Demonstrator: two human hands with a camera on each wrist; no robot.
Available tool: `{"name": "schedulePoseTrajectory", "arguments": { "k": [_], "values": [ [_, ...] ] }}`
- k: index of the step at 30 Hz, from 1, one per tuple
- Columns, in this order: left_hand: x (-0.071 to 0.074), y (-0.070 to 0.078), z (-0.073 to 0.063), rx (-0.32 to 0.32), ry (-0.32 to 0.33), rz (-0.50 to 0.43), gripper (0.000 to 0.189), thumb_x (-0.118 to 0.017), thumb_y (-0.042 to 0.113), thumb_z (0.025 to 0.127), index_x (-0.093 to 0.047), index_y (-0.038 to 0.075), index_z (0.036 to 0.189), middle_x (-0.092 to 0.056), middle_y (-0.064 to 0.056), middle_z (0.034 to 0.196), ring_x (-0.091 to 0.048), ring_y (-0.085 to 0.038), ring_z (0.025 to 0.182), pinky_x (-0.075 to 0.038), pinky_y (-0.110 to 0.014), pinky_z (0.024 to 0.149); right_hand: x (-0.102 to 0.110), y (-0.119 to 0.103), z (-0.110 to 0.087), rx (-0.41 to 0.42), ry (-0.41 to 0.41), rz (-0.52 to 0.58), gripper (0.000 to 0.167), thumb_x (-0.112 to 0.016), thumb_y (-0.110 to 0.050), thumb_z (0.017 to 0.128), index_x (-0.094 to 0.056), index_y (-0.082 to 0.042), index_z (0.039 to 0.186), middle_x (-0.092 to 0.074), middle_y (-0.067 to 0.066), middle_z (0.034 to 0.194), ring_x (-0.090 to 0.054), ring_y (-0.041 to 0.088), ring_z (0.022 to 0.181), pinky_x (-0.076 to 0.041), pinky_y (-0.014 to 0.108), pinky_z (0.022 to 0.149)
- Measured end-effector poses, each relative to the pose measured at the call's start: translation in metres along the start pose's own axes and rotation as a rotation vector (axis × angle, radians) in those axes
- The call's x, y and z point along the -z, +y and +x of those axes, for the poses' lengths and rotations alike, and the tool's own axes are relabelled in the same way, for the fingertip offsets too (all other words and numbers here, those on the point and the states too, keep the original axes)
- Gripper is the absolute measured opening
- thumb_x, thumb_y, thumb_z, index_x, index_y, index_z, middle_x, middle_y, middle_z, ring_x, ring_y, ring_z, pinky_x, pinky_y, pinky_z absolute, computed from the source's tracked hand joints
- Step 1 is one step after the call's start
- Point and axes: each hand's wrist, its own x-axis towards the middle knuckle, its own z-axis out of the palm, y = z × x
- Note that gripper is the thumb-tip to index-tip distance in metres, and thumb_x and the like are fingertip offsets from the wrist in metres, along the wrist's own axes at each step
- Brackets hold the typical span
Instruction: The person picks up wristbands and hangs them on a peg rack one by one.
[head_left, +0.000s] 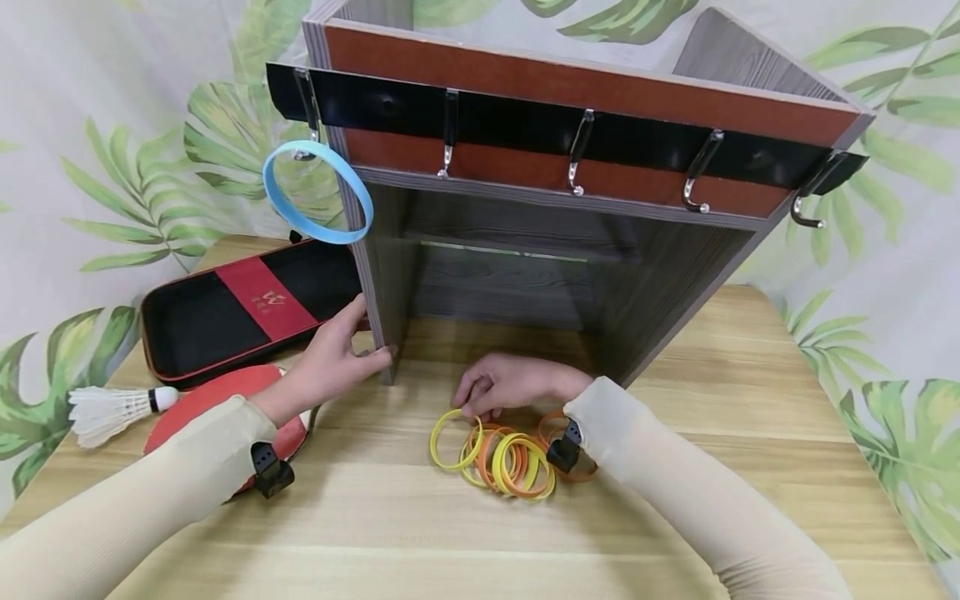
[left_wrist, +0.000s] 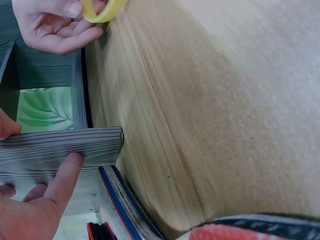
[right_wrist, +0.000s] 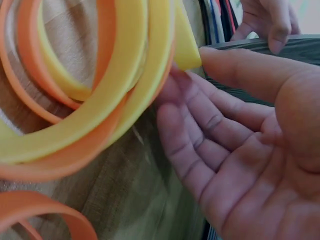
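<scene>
My right hand (head_left: 517, 383) pinches a yellow wristband (head_left: 432, 442) between thumb and fingertips. Beside it lies a loose pile of yellow and orange wristbands (head_left: 517, 479), which fill the left part of the right wrist view. My left hand (head_left: 330, 362) holds the lower front edge of the grey wood-grain cabinet's side panel (left_wrist: 100, 142), thumb on one side and fingers on the other. Higher up, a light blue wristband (head_left: 360, 200) hangs from the leftmost hook (head_left: 307, 100) of the black hook rail (head_left: 517, 121) on the cabinet's front.
Left of the cabinet lie a black case with a red stripe (head_left: 266, 298), a red table tennis bat (head_left: 225, 396) and a white shuttlecock (head_left: 108, 410). Wood-grain tabletop (head_left: 360, 517) runs under everything. A leaf-patterned cloth (head_left: 150, 167) hangs behind.
</scene>
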Motion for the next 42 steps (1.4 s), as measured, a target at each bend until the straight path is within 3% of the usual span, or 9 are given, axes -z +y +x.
{"name": "schedulePoseTrajectory", "arguments": {
  "k": [12,20,26,34,42],
  "values": [
    [-0.002,0.002,0.005,-0.018,-0.007,0.005,0.075,-0.079,0.001,0.090,-0.042,0.005,0.155,-0.056,-0.021,0.151,-0.063,-0.040,0.129,-0.050,-0.058,0.109,0.003,0.000,-0.014,0.080,0.019,0.081,0.029,-0.065,-0.006,0.102,-0.067,0.009,0.127,-0.076,0.025,0.108,-0.071,0.006,0.081,-0.064,0.032,0.085],
    [-0.001,-0.002,0.006,-0.017,-0.022,0.022,0.083,-0.085,0.009,0.088,-0.040,0.009,0.157,-0.058,-0.019,0.150,-0.061,-0.039,0.134,-0.050,-0.057,0.110,0.000,-0.014,-0.025,0.215,0.083,0.189,0.031,-0.066,-0.002,0.101,-0.061,0.012,0.127,-0.073,0.024,0.108,-0.074,0.027,0.092,-0.062,0.051,0.093],
    [-0.003,-0.008,0.002,0.000,-0.045,0.028,0.089,-0.084,0.005,0.088,-0.033,0.009,0.161,-0.055,-0.023,0.152,-0.061,-0.044,0.132,-0.052,-0.060,0.107,-0.006,-0.036,-0.034,0.363,0.192,0.315,0.027,-0.061,0.001,0.102,-0.058,0.013,0.126,-0.068,0.035,0.117,-0.075,0.014,0.091,-0.064,0.046,0.091],
    [-0.004,-0.008,0.001,-0.021,-0.042,0.031,0.079,-0.085,0.007,0.087,-0.042,0.007,0.153,-0.060,-0.022,0.145,-0.063,-0.043,0.130,-0.052,-0.060,0.106,-0.008,-0.077,-0.057,0.516,0.422,0.506,0.022,-0.059,0.003,0.103,-0.059,0.005,0.125,-0.074,0.008,0.112,-0.075,0.015,0.100,-0.063,0.040,0.093],
    [-0.002,-0.009,0.002,-0.007,-0.064,0.008,0.092,-0.084,0.010,0.089,-0.030,0.010,0.163,-0.047,-0.019,0.161,-0.057,-0.044,0.138,-0.051,-0.061,0.109,-0.007,-0.113,-0.077,0.748,0.567,0.642,0.022,-0.054,0.008,0.103,-0.062,-0.008,0.115,-0.076,0.004,0.111,-0.076,0.016,0.107,-0.063,0.035,0.095]
  ]
}}
